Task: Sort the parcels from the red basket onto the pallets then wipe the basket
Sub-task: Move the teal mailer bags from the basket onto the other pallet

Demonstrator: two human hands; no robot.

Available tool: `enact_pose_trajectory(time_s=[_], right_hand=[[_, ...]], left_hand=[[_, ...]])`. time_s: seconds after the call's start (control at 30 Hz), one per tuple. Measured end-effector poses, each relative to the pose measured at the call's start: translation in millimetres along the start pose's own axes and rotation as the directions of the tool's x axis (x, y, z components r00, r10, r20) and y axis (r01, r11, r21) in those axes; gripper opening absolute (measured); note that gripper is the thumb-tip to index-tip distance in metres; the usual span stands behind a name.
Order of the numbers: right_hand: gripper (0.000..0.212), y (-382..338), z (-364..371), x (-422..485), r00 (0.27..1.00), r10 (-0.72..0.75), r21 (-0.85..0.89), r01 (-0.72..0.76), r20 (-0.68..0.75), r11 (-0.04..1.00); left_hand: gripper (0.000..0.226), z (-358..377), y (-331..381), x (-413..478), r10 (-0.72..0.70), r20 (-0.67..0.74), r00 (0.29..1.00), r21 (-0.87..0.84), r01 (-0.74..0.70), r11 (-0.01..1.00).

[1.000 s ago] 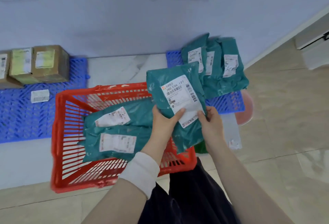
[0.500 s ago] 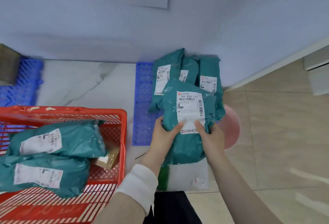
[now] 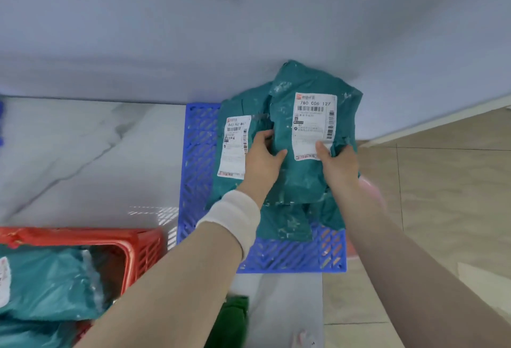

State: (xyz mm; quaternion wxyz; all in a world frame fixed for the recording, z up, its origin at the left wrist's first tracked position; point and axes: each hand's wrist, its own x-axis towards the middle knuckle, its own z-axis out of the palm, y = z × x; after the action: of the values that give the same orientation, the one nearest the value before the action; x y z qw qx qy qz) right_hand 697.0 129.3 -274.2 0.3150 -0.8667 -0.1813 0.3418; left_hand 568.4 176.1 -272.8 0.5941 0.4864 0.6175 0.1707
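Note:
A teal parcel (image 3: 301, 179) with a white label reading 780 606 127 lies on top of the teal parcels stacked on the blue pallet (image 3: 290, 257) by the wall. My left hand (image 3: 262, 159) grips its left edge and my right hand (image 3: 338, 163) grips its right side, thumb on the label. Another teal parcel (image 3: 235, 115) with its own label lies just left of it on the pallet. The red basket (image 3: 143, 245) sits at the lower left with a teal parcel (image 3: 49, 284) inside.
The wall rises right behind the pallet. A pink round object (image 3: 370, 187) peeks out at the pallet's right edge. A green item (image 3: 235, 317) lies on the floor near my legs. Marble floor (image 3: 83, 154) spreads left of the pallet.
Both hands carried the labelled teal parcel away from the basket, forward and right onto the stack on the blue pallet. The view swung right, so the basket slid to the lower left.

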Motion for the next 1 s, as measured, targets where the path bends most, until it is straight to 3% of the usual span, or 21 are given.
enact_pose_trajectory(time_s=[0.3, 0.47, 0.73, 1.0], right_hand=[[0.061, 14.5, 9.2, 8.8, 0.997, 0.059, -0.123, -0.064, -0.04, 0.99], [0.088, 1.7, 0.9, -35.9, 0.99, -0.062, -0.281, 0.024, -0.124, 0.959], [0.076, -20.1, 13.3, -171.9, 0.965, -0.261, -0.232, 0.248, -0.029, 0.941], [0.071, -33.7, 68.8, -293.8, 0.946, -0.325, -0.268, 0.314, 0.003, 0.911]], left_hand=[[0.061, 5.6, -10.1, -1.8, 0.071, -0.023, 0.997, 0.115, -0.068, 0.991], [0.066, -13.4, 0.4, -34.4, 0.047, -0.002, 0.999, 0.023, -0.047, 0.999], [0.047, -84.1, -2.0, -126.8, 0.146, -0.096, 0.985, 0.042, -0.143, 0.989], [0.038, -198.3, -38.4, -191.0, 0.295, -0.08, 0.952, 0.183, -0.276, 0.943]])
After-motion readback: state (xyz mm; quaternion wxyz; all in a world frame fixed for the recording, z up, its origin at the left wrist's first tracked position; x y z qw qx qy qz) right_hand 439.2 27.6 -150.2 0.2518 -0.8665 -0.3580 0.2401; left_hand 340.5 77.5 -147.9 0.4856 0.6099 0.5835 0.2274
